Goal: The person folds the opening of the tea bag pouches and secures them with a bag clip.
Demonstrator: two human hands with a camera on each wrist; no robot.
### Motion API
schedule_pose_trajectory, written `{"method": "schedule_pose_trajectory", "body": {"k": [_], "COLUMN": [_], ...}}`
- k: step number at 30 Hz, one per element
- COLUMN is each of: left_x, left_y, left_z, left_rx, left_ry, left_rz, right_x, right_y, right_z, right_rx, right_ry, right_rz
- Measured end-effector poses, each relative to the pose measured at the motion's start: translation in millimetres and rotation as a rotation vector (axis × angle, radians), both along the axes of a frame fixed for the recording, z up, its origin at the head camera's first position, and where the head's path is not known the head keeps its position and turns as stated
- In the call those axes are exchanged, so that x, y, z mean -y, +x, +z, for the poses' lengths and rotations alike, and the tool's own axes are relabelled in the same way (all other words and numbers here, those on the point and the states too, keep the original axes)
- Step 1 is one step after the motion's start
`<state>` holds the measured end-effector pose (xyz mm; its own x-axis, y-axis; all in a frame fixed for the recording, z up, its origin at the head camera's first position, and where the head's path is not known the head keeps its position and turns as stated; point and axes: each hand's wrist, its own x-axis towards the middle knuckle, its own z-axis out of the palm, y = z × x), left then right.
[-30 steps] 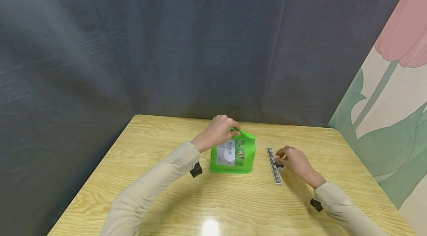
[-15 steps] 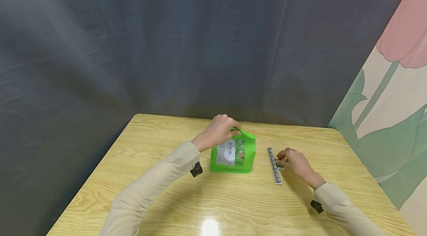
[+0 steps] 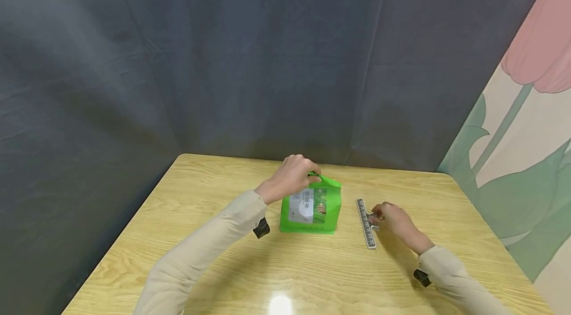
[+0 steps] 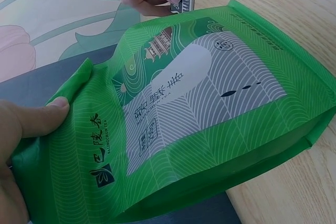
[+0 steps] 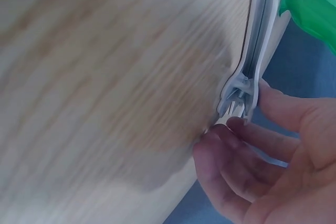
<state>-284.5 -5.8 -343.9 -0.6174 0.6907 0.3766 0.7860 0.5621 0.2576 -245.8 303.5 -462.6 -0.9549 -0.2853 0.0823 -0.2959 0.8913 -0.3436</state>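
Observation:
A green tea bag (image 3: 332, 206) with a grey and green label stands upright on the table. My left hand (image 3: 295, 174) grips its folded top edge, with the thumb (image 4: 47, 114) across the front in the left wrist view. To the bag's right lies a long clip (image 3: 366, 223) with a black-and-white striped bar, seen side-on in the right wrist view. My right hand (image 3: 394, 221) pinches the clip's handle (image 5: 239, 98) between thumb and forefinger. The other fingers curl loosely beneath, close to the tabletop. Part of the bag's top is hidden behind the left hand.
The wooden table (image 3: 214, 275) ends at the back against a dark curtain (image 3: 267, 57). A wall with painted flowers (image 3: 513, 156) stands along the right side. Each wrist wears a small black camera, the right one (image 3: 422, 278) close over the tabletop.
My right fingers have closed in on the clip's handle, and the clip has shifted very slightly. The left hand and the tea bag stay in place.

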Motion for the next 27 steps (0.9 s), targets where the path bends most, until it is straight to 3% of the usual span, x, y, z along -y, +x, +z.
{"method": "schedule_pose_trajectory", "body": {"k": [27], "left_x": [1.6], "left_y": [-1.3], "left_z": [1.2], "left_rx": [-0.019], "left_ry": [-0.001], "left_rz": [0.014], "right_x": [-1.4], "right_y": [-3.4], "right_z": [0.6], "right_rx": [-0.043], "right_ry": [0.019], "right_rz": [0.024]}}
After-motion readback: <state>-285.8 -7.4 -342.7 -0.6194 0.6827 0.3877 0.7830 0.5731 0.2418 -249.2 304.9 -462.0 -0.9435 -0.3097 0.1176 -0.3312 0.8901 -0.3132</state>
